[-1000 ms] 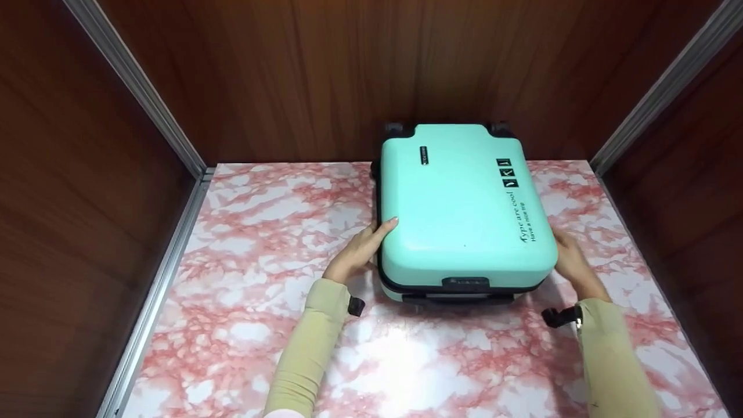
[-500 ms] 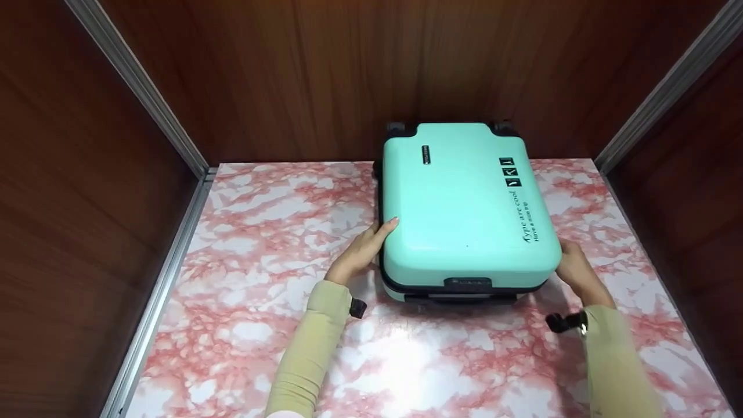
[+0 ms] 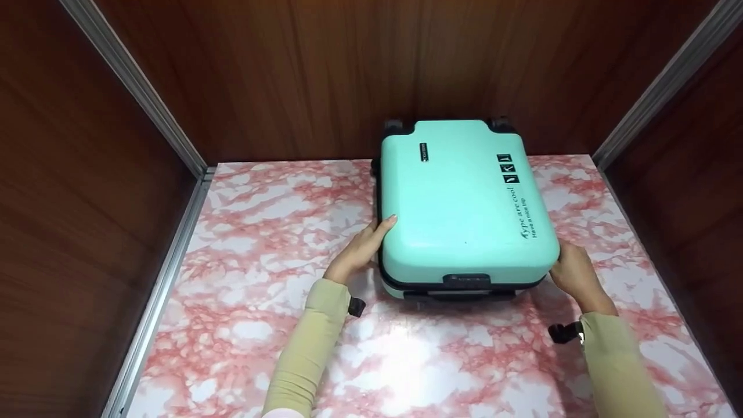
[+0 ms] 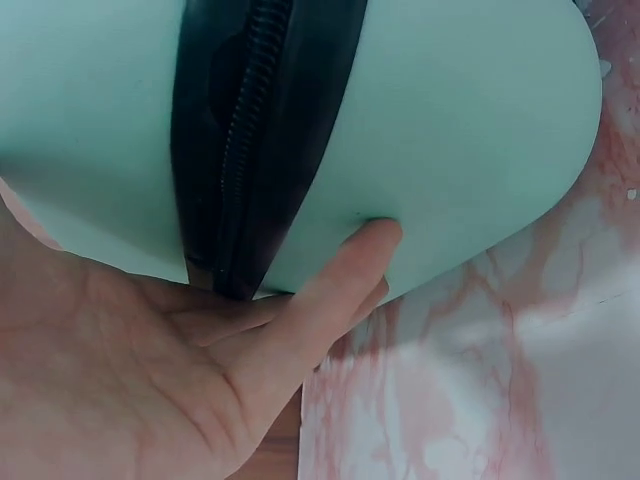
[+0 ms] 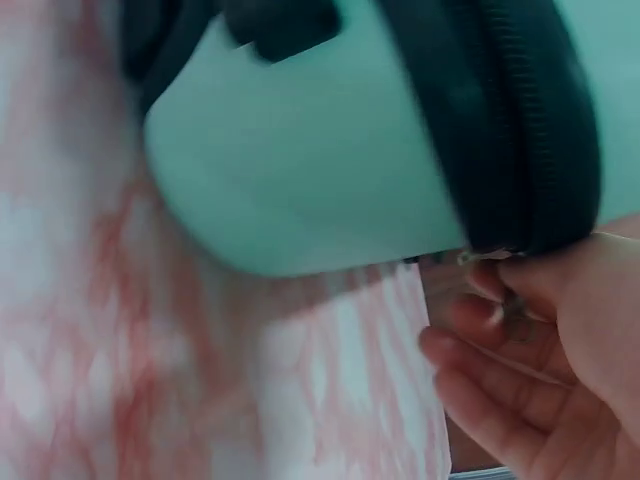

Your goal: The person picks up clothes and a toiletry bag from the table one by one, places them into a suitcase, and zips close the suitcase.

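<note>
A mint-green hard-shell suitcase (image 3: 458, 197) lies flat on the table, its wheels toward the back wall and its black handle (image 3: 467, 296) toward me. My left hand (image 3: 363, 247) holds its left side, thumb over the top shell's edge. In the left wrist view the fingers (image 4: 335, 285) lie across the lower shell below the black zipper band (image 4: 260, 130). At the near right corner, my right hand (image 3: 574, 273) has its fingers curled beside the zipper. In the right wrist view its thumb and fingers pinch a small metal zipper pull (image 5: 480, 257), partly hidden by them.
The suitcase rests on a red-and-white marbled table (image 3: 261, 261). Dark wood panels (image 3: 348, 75) stand behind and at both sides, with metal strips (image 3: 145, 93) along the corners. Black camera mounts (image 3: 563, 332) stick out from both wrists.
My right hand has slid toward me along the suitcase's right side, to the near corner. The suitcase and my left hand stay almost in place.
</note>
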The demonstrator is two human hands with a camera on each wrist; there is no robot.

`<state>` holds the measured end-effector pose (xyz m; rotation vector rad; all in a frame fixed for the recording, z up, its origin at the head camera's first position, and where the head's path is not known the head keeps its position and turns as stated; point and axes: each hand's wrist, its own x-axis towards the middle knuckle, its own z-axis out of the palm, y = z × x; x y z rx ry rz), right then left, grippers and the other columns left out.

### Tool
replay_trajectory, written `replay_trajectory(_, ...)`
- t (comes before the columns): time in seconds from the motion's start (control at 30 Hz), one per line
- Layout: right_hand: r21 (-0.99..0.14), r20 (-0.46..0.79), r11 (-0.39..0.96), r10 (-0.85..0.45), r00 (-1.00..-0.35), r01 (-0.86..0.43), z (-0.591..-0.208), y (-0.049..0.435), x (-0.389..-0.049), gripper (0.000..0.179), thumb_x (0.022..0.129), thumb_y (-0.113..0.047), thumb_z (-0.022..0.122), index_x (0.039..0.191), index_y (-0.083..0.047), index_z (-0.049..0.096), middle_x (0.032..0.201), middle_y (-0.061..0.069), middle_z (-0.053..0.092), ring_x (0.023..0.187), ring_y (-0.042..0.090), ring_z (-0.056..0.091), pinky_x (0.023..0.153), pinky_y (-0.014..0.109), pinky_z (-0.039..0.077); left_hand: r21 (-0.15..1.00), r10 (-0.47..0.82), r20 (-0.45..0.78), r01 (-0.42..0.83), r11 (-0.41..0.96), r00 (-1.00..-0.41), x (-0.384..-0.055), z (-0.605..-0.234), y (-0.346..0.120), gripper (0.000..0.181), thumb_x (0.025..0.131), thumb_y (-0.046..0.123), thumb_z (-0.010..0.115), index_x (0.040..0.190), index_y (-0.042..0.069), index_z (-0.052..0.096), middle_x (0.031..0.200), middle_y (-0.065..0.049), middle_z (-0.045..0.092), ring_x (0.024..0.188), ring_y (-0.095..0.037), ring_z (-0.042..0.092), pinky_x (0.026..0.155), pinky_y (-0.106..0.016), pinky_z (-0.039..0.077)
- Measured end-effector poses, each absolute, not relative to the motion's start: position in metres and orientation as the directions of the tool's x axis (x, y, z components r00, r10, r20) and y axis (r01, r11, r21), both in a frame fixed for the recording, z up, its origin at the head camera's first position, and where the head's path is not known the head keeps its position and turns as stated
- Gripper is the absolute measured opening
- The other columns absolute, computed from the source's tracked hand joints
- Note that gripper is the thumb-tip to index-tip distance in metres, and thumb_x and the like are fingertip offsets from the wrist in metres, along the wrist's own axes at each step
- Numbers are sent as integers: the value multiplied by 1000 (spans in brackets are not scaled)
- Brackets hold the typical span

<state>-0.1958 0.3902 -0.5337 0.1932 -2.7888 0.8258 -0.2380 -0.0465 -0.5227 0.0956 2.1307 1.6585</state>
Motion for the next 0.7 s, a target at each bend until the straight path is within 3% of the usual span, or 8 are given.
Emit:
replay_trajectory(0.13, -442, 296, 873, -77, -952, -208, -537, 390, -193, 11, 95, -1, 61, 100, 8, 64, 98, 35, 65, 94, 57, 62, 78, 69, 44, 933, 304, -279, -183, 310, -911, -234, -517, -46, 116, 84, 89, 43, 164, 13, 9, 167, -16, 15, 148, -35, 27, 104, -55, 43)
replay_trajectory(0.3, -364, 315, 909, -86, -945, -204, -538, 391, -188, 10, 94, -4, 63, 90, 4, 59, 90, 35, 63, 85, 59, 60, 69, 70, 42, 906, 344, -238, -80, 415, -908, -228, -511, -45, 116, 85, 88, 43, 164, 12, 3, 167, -18, 15, 149, -33, 25, 115, -48, 29)
replay_trajectory(0.5, -312, 353, 920, -122, -928, -239, -538, 392, -181, 15, 93, 0, 63, 83, -1, 52, 71, 24, 58, 67, 50, 60, 55, 63, 40, 901, 371, -219, -41, 432, -903, -226, -509, -47, 117, 86, 86, 43, 163, 9, 2, 168, -16, 8, 152, -30, 15, 118, -47, 23)
replay_trajectory(0.7, -300, 343, 928, -112, -933, -221, -538, 390, -169, 16, 99, -4, 60, 84, -3, 53, 69, 17, 58, 64, 43, 59, 54, 61, 40, 899, 357, -196, -22, 438, -913, -225, -509, -45, 115, 87, 85, 43, 162, 7, 6, 167, -18, 11, 152, -31, 16, 118, -46, 23)
